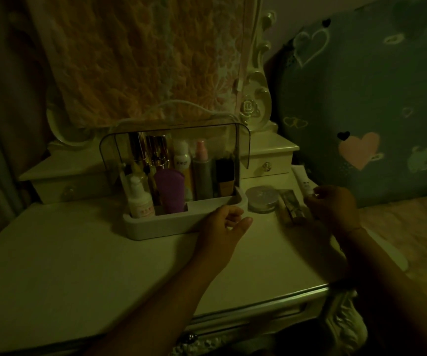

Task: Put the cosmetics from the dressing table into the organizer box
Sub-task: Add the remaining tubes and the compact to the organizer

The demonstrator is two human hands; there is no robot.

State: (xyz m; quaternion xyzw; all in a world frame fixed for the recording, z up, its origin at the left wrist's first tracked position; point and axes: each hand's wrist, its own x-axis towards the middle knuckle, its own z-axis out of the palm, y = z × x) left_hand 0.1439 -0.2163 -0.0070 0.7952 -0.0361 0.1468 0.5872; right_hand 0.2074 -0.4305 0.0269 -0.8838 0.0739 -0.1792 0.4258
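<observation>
In the head view, dim and green-tinted, the organizer box [181, 223] sits at centre frame on the counter [78, 253], its clear lid [243, 145] tipped back and its rear section crowded with upright bottles. The left hand [222, 222] sits at the box's front right corner, fingers loosely curled and thumb apart, holding nothing; whether it touches the rim I cannot tell. The right hand [333, 206] curls its fingers at the near end of a white tube [303, 179]; the gloom hides whether the pinch has closed. That tube lies flat by the counter's right edge, just beside the bed, its long axis running from upper left toward lower right, near end toward the hand. A clumsy pinch could likely roll it off that edge. A dark flat tube [290, 206] lies on a similar slant just beside a round compact [261, 199], which rests flat. Pushing more items into the packed box risks toppling the standing bottles.
</observation>
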